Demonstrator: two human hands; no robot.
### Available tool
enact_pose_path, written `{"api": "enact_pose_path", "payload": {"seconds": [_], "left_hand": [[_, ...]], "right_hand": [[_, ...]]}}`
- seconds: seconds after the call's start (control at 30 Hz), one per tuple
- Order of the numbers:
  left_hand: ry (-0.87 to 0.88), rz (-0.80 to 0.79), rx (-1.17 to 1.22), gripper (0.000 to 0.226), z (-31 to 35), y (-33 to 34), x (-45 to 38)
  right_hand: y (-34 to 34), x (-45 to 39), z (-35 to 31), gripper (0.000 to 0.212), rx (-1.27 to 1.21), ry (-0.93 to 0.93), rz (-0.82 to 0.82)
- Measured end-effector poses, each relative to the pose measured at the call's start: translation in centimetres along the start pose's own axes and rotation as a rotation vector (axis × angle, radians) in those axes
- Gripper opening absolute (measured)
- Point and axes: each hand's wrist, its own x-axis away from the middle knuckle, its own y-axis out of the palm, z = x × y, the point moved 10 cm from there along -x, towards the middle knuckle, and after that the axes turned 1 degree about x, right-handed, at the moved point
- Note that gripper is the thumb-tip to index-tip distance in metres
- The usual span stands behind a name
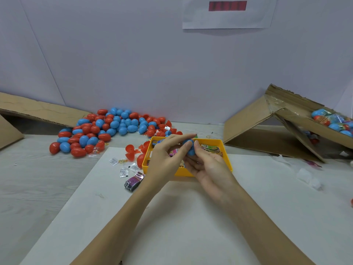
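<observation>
Cardboard (38,111) slopes down against the wall at the far left of the bench (28,178). Next to it we see a loose heap of red and blue plastic eggs (99,131) spread along the back of the bench. Nearer us, a white sheet (172,226) covers the middle of the bench. At its left corner lie a few small white packets (124,170), a stack of purple packets (133,181) and some open red egg halves (131,151), just beside the yellow tray (210,140).

Our left hand (166,159) reaches over the tray, its thumb and fingertips closed on a blue egg (191,149). The egg sits in the air above the middle of the tray, held between both hands. The tray holds printed packets in several colours, partly hidden by the hands. Our right hand (208,167) meets the left at the egg. Its thumb presses the egg's right side and its fingers curl beneath, so both hands grip the same egg. We cannot tell whether the egg's two halves are fully joined.

Further right, a cardboard box (267,134) lies tipped on its side, well apart from the tray. Its upper flap carries a cluster of wrapped eggs (332,121). High on the wall, a white paper (227,18) bears a red bar.
</observation>
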Motion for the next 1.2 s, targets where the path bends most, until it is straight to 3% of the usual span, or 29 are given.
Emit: {"api": "enact_pose_path", "payload": {"seconds": [0.13,0.33,0.5,0.77,1.1,1.2], "left_hand": [[-0.091,-0.022,0.100,0.022,-0.6,-0.2,0.0],[-0.139,-0.080,0.148,0.025,-1.4,0.0,-0.1],[-0.226,-0.149,0.293,0.027,-2.1,0.8,0.1],[0.009,-0.008,0.002,0.011,0.1,-1.1,-0.4],[0.014,-0.071,-0.097,0.014,0.1,-1.0,-0.6],[-0.123,-0.104,0.013,0.010,-1.4,-1.0,-0.6]], "right_hand": [[0.2,0.1,0.1,0.030,-0.008,0.027,0.000],[0.0,0.2,-0.6,0.037,0.275,-0.048,0.007],[-0.1,0.2,-1.2,0.031,0.313,-0.088,0.035],[-0.2,0.1,-0.9,0.036,0.247,-0.071,0.018],[-0.3,0.1,-2.6,0.027,0.531,-0.275,0.046],[-0.3,0.0,-2.8,0.023,0.577,-0.310,0.045]]}}
